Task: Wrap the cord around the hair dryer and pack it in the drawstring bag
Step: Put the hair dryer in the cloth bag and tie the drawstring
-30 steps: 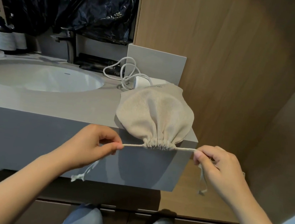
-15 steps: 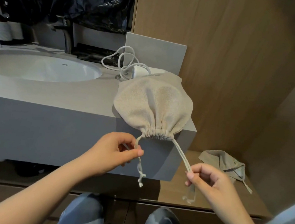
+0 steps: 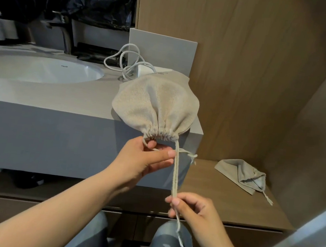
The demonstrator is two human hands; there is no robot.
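A bulging beige drawstring bag lies on the right end of the grey counter, its gathered mouth hanging over the front edge. My left hand pinches the left drawstring just under the mouth. Lower down, my right hand pinches the right drawstring, which runs taut and nearly vertical from the mouth. The bag's contents are hidden. Behind the bag a white coiled cord with a white plug lies on the counter.
A white basin and a tap sit at the left, under black plastic sheeting. A second, flat beige drawstring bag lies on the lower wooden shelf at the right. Wood panels wall in the right side. My knees show below.
Both hands have dropped from pulling the strings sideways. The left hand moved in under the bag's mouth. The right hand drew its string down and inward, from horizontal to vertical.
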